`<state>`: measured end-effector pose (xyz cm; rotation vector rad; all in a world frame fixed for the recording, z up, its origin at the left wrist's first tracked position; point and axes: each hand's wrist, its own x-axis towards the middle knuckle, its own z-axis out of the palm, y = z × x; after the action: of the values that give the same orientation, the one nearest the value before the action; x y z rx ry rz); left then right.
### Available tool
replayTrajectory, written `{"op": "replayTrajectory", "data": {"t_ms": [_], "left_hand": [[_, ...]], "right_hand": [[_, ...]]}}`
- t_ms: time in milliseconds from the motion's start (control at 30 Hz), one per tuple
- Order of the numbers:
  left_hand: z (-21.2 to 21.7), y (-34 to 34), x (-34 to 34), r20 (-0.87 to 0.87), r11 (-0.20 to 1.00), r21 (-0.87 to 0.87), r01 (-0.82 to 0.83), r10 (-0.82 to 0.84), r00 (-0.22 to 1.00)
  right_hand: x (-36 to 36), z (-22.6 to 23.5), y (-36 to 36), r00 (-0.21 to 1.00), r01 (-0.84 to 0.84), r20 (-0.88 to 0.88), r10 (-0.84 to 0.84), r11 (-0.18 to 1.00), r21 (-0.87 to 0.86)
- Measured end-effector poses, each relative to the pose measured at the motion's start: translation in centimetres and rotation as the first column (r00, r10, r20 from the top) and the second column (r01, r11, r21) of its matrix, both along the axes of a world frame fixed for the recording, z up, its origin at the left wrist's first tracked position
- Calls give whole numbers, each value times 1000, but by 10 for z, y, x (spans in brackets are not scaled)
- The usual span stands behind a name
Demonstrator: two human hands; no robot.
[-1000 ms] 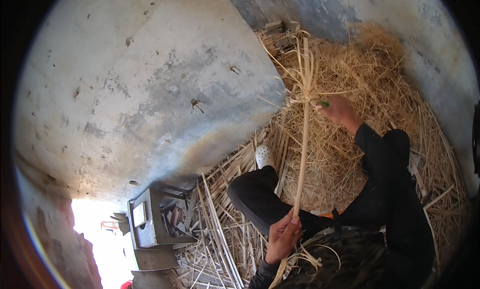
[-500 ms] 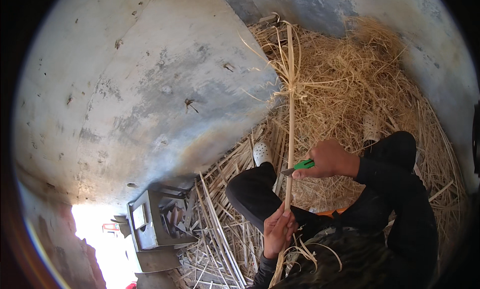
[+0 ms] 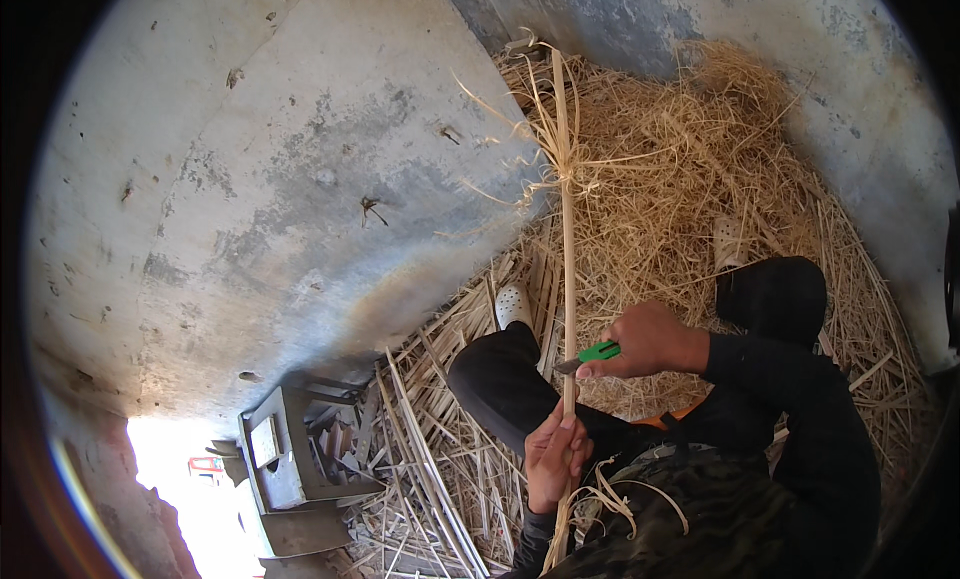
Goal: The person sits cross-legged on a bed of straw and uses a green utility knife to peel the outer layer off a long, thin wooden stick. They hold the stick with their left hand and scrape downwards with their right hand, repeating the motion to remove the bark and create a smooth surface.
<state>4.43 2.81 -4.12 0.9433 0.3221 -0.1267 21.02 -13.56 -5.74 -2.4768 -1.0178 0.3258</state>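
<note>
A long pale strip of split bamboo or wood (image 3: pixel 569 249) stands lengthwise in front of me, its far part fringed with curled shavings (image 3: pixel 562 164). My left hand (image 3: pixel 556 451) grips it near its lower end, fingers wrapped round it. My right hand (image 3: pixel 650 341) is closed on a green-handled utility knife (image 3: pixel 599 352). The knife's blade lies against the strip just above my left hand. Thin loose shavings (image 3: pixel 612 497) curl out beside the strip at my lap.
Straw-like shavings (image 3: pixel 680 159) heap up ahead and to the right. Long split strips (image 3: pixel 425 449) lie on the left. A grey metal box-like frame (image 3: pixel 290 449) stands at the lower left. Stained walls (image 3: pixel 300 179) close in the left and far sides. My feet wear pale clogs (image 3: pixel 513 305).
My right hand and the knife have slid down the strip toward my left hand. The whole view has shifted slightly.
</note>
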Motion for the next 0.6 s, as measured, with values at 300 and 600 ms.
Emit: {"op": "replayTrajectory", "data": {"t_ms": [300, 600], "left_hand": [[-4, 3, 5, -1, 1000, -18, 6, -6, 1000], [2, -2, 5, -26, 1000, -5, 23, -23, 999]], "right_hand": [[2, 4, 4, 1000, -23, 11, 23, 999, -33], [100, 13, -29, 944, 294, 114, -311, 945, 141]]}}
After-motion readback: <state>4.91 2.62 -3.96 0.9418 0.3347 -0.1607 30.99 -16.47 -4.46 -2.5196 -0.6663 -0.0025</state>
